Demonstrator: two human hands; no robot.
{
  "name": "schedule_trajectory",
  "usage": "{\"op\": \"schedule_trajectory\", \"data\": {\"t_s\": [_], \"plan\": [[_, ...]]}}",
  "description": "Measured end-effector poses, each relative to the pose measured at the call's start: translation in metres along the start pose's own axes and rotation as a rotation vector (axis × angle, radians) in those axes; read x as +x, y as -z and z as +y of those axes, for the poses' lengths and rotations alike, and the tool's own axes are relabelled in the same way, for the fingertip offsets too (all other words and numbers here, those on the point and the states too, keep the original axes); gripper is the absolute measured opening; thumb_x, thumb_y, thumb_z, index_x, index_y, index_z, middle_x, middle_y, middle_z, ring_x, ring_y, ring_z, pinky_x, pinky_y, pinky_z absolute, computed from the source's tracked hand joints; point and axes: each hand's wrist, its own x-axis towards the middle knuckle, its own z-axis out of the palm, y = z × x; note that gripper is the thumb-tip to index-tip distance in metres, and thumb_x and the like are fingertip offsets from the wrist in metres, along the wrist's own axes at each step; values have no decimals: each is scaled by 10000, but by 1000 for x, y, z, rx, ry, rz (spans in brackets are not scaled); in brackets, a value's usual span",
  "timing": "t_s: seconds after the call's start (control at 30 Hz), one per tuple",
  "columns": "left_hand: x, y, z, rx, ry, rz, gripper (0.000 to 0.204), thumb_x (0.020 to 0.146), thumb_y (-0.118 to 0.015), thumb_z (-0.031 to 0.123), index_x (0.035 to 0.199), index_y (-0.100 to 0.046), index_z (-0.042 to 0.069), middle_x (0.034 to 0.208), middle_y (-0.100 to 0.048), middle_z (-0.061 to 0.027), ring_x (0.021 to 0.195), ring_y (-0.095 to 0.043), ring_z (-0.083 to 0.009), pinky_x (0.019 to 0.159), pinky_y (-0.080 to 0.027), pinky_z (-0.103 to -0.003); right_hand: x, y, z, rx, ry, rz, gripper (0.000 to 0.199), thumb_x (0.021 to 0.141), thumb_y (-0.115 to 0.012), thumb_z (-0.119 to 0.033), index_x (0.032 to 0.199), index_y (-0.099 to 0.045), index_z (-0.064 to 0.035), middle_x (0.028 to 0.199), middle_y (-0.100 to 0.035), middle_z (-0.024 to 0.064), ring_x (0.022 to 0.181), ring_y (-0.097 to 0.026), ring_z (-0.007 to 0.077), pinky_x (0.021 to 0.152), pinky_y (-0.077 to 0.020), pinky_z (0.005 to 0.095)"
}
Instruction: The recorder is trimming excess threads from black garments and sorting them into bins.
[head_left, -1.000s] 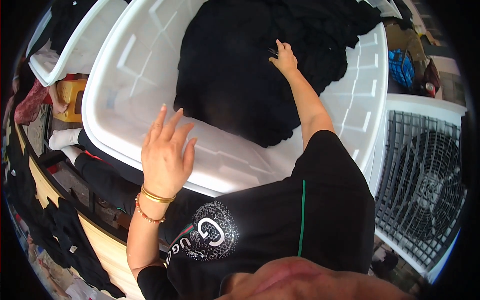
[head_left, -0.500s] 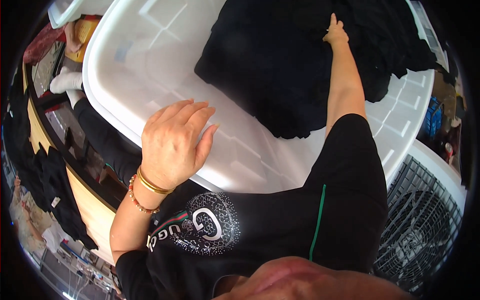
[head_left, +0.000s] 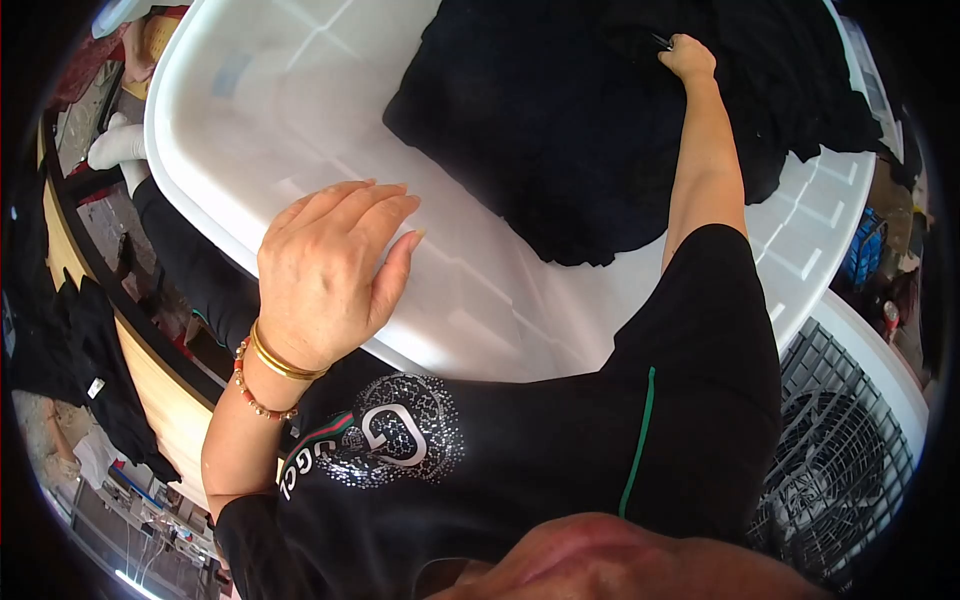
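Observation:
My right hand is closed over a pile of black cloth, at the far right of the picture. A small dark pointed tool with a metallic glint sticks out of its fingers to the left; its kind is too small to make out. The cloth lies in a large white plastic tub. Above the tub's near left side hovers my left hand, back up, fingers stretched out and thumb apart, holding nothing. Gold bangles and a beaded bracelet circle that wrist.
A grey fan with a white frame stands at the right. On the left, more black cloth hangs over a wooden table edge. A white-socked foot and another person's hand show beyond the tub. A blue basket sits far right.
My right hand has gone from a pointing finger to a closed grip, with the dark tool now showing, and has shifted slightly right. My left hand has drifted a little left and up.

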Motion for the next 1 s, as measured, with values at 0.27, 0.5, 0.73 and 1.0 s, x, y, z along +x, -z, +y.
{"op": "schedule_trajectory", "data": {"t_s": [0.27,0.5,0.73,1.0], "plan": [[2,0,1,-55,-30,20,184,773,-681,150,934,-678,61,965,-689,-58,898,-648,-240,764,-508,-343,16,-43,62,560,-87,140,442,748,-706,-343,1109,-688,-88,946,-701,95,918,-659,219,810,-493,337],[-3,-2,0,-82,4,26,176,768,-679,148,922,-673,64,920,-678,-38,827,-632,-233,701,-499,-339,-19,-26,41,1392,-409,81,271,708,-808,-258,803,-618,-90,627,-479,2,474,-412,118,447,-331,279],[-3,-12,-3,-80,-18,117,128,777,-683,158,870,-670,71,841,-664,-15,767,-620,-210,665,-499,-325,-60,6,43,1615,-335,30,127,782,-725,-113,822,-609,-78,733,-502,-17,422,-326,88,431,-273,235],[-8,-14,-6,-114,-32,174,117,779,-677,150,861,-667,67,826,-658,-17,770,-620,-208,662,-500,-333,-124,30,42,1821,-194,-140,97,804,-666,-60,840,-575,-64,687,-499,-10,411,-345,93,406,-266,227]]}}
